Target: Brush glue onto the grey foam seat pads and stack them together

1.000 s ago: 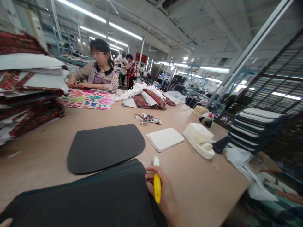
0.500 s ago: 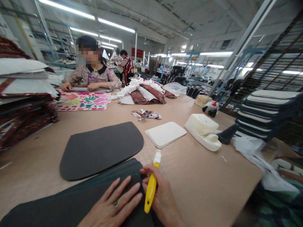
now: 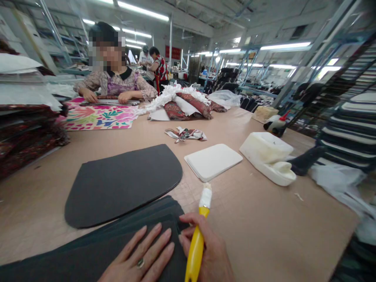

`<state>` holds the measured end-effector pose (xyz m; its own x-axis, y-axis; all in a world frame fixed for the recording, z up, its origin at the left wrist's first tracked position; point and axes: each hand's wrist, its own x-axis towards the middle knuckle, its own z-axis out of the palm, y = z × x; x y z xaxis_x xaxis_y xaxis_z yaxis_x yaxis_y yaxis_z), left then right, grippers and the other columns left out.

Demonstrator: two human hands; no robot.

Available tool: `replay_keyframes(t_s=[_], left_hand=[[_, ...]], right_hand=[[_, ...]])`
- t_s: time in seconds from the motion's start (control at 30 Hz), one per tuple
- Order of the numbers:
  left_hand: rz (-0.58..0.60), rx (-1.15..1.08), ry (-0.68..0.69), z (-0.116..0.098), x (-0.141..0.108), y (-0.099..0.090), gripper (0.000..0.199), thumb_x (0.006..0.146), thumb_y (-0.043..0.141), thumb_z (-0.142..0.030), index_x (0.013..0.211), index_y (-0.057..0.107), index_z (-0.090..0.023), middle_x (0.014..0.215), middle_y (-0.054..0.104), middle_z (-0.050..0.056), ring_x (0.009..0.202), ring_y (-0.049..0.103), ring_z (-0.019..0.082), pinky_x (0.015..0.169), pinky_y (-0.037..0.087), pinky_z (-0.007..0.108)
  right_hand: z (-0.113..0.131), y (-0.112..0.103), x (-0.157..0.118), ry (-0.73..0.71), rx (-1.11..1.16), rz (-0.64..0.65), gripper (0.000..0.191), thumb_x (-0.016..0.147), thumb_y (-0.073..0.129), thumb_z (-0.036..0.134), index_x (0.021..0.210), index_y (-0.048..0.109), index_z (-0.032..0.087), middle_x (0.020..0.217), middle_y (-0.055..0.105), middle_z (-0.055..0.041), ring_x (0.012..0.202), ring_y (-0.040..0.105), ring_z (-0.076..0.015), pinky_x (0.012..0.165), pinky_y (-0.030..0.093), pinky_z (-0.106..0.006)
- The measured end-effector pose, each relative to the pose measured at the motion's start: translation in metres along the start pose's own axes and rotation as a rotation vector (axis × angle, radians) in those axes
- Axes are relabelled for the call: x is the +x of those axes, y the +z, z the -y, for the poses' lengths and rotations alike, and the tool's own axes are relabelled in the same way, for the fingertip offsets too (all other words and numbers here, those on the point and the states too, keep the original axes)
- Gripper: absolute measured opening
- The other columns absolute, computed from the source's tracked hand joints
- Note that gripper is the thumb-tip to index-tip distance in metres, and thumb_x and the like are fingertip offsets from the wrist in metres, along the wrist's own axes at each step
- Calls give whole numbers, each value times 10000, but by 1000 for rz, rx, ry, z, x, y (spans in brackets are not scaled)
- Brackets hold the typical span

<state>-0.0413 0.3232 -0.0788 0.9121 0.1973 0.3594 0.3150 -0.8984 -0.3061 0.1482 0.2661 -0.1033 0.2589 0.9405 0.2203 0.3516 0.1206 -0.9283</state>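
Note:
My left hand, with a ring on one finger, lies flat on a stack of dark sheets at the near edge. In my right hand is a brush with a yellow handle and white wrapping near its bristles, pointing away from me. The fingertips of that hand touch the right edge of the dark stack. Beyond it lies another dark, round-cornered panel. To its right rests a small stack of white rounded boards.
A cut-open white plastic jug and a red-tipped bottle stand at the right. Fabric scraps lie mid-table. Across the table, a co-worker handles pieces over floral cloth. Tall stacks flank both sides.
The camera view has shifted and moved closer. The dark sheets under my hands look more fanned at their far right corner. The brush stays in my right hand.

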Motion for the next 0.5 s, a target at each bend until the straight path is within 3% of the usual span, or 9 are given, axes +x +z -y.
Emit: replay_keyframes(t_s=[0.1, 0.23, 0.37, 0.5], left_hand=[[27, 0, -10, -2, -1, 0, 437, 886, 377, -231, 1322, 383, -265, 1304, 493, -29, 1228, 375, 147, 1096, 87, 301], [47, -4, -7, -3, -3, 1, 436, 893, 386, -336, 1318, 393, -238, 1310, 487, 9, 1250, 345, 172, 1102, 22, 350], [64, -44, -12, -4, -5, 2, 526, 887, 314, -469, 1308, 409, -170, 1321, 474, 51, 1265, 327, 190, 1099, 36, 343], [56, -55, -64, -4, -6, 3, 627, 860, 309, -552, 1330, 376, -142, 1334, 457, 68, 1277, 313, 196, 1089, 90, 310]], right_hand=[[3, -2, 0, 29, 15, 2, 234, 794, 508, 174, 1016, 561, 225, 682, 620, 4, 637, 623, -113, 570, 472, -149], [8, -5, 2, 20, -8, 85, 227, 803, 502, 175, 1016, 555, 233, 710, 633, 4, 670, 632, -113, 591, 470, -148], [13, -3, 2, 88, -27, 31, 174, 796, 502, 203, 960, 553, 227, 702, 623, 7, 663, 622, -114, 602, 461, -162], [8, 4, 2, 68, -22, -8, 183, 777, 496, 180, 951, 538, 215, 669, 600, 11, 594, 597, -106, 559, 449, -167]])
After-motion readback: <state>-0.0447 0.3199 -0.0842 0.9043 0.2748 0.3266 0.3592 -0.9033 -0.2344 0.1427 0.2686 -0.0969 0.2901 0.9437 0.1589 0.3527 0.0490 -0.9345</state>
